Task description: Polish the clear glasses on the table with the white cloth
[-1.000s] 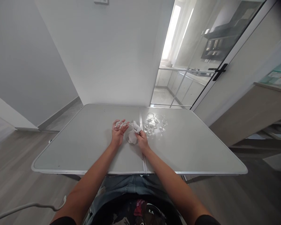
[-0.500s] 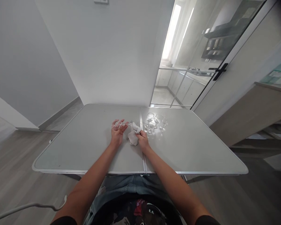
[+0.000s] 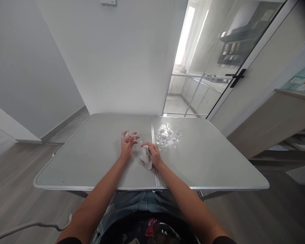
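Observation:
My left hand (image 3: pixel 127 144) is closed around a clear stemmed glass (image 3: pixel 130 136), which lies on its side in the fingers with its foot toward the right. My right hand (image 3: pixel 154 153) grips a crumpled white cloth (image 3: pixel 146 158) that hangs below the fingers, just above the table. A small gap separates the cloth from the glass. To the right of my right hand stand several clear stemmed glasses (image 3: pixel 163 135), grouped close together.
The grey folding table (image 3: pixel 205 159) has a metal rim and a metal seam down its middle. A white wall (image 3: pixel 117 67) rises behind it. At the right are a glass door with a black handle (image 3: pixel 237 78) and a wooden shelf (image 3: pixel 266 125).
My right hand has drawn the cloth off the foot of the glass, down and toward me. The glass has tilted slightly in my left hand. The standing glasses have not moved.

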### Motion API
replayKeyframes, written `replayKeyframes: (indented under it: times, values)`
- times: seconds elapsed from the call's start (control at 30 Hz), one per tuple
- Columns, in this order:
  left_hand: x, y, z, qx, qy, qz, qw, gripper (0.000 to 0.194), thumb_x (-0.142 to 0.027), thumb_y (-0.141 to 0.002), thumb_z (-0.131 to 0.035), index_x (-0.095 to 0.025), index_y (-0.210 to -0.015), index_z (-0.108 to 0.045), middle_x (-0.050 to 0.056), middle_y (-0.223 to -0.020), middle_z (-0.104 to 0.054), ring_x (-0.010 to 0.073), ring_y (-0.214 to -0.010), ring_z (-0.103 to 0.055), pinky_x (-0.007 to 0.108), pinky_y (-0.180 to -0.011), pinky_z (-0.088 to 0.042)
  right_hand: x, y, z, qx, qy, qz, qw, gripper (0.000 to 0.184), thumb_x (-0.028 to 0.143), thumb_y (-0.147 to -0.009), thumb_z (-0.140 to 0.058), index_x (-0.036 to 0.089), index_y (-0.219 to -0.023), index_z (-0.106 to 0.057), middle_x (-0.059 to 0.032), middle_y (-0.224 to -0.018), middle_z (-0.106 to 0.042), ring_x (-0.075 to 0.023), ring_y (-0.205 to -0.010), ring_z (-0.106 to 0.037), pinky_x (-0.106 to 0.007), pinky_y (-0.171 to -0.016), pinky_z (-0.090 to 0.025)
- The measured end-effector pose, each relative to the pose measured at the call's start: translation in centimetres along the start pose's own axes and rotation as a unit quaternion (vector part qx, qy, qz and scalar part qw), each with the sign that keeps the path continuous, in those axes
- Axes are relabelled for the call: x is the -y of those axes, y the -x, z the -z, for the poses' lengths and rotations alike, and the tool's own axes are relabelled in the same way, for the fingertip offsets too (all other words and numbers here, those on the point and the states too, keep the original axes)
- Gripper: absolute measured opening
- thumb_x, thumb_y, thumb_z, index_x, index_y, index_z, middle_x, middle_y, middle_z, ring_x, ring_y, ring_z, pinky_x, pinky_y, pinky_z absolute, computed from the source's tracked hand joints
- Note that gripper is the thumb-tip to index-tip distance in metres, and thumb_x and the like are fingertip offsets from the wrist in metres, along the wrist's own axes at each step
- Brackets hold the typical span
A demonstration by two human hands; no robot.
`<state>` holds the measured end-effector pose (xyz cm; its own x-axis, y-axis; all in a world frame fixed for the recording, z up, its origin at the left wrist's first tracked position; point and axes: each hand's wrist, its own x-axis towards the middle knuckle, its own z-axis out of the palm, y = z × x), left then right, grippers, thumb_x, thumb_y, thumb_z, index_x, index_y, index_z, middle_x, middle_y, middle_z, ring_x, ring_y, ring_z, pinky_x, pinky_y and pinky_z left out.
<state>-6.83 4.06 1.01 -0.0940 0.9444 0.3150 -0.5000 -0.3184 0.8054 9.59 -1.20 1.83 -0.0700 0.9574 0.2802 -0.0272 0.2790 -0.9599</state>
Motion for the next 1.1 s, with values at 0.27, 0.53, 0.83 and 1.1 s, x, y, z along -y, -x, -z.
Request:
replayKeyframes:
  times: [0.27,0.53,0.83,1.1]
  values:
    - [0.5,0.3,-0.1,0.064,-0.084,-0.032,0.994,0.071,-0.048,-0.07,-0.085,-0.019,-0.128,-0.056,0.014,-0.111,-0.072,0.0272,-0.11,-0.068,0.031,-0.082,-0.052,-0.5,-0.5,-0.6,-0.03,0.151,0.035,0.987,0.03,0.048,-0.081,-0.069,0.019,-0.088,-0.075,0.0016,-0.07,-0.057,-0.0129,-0.064,-0.052,-0.025,-0.063,-0.042]
    - [0.6,0.9,-0.3,0.141,-0.104,0.015,0.984,0.075,-0.047,-0.06,-0.091,-0.019,-0.125,-0.065,0.015,-0.114,-0.073,0.0354,-0.118,-0.064,0.045,-0.097,-0.05,-0.9,-0.3,-0.9,-0.034,0.253,0.103,0.961,0.02,0.035,-0.086,-0.064,0.022,-0.083,-0.08,-0.0015,-0.076,-0.061,-0.0132,-0.065,-0.057,-0.026,-0.066,-0.044]
    - [-0.1,1.7,-1.1,0.192,-0.127,0.065,0.971,0.085,-0.058,-0.049,-0.092,-0.017,-0.12,-0.071,0.018,-0.114,-0.073,0.039,-0.12,-0.06,0.048,-0.1,-0.048,-0.3,0.4,-0.5,-0.018,0.307,0.053,0.95,0.015,0.033,-0.082,-0.069,0.023,-0.087,-0.08,-0.0015,-0.07,-0.072,-0.0175,-0.063,-0.063,-0.026,-0.064,-0.045]
    - [-0.3,1.1,-1.4,0.205,-0.122,0.013,0.971,0.081,-0.065,-0.069,-0.078,-0.02,-0.134,-0.061,0.016,-0.118,-0.068,0.0243,-0.102,-0.058,0.033,-0.083,-0.046,1.6,2.5,3.8,-0.116,0.271,0.024,0.955,0.021,0.035,-0.086,-0.065,0.028,-0.098,-0.081,-0.0047,-0.103,-0.079,-0.0261,-0.092,-0.074,-0.035,-0.085,-0.055]
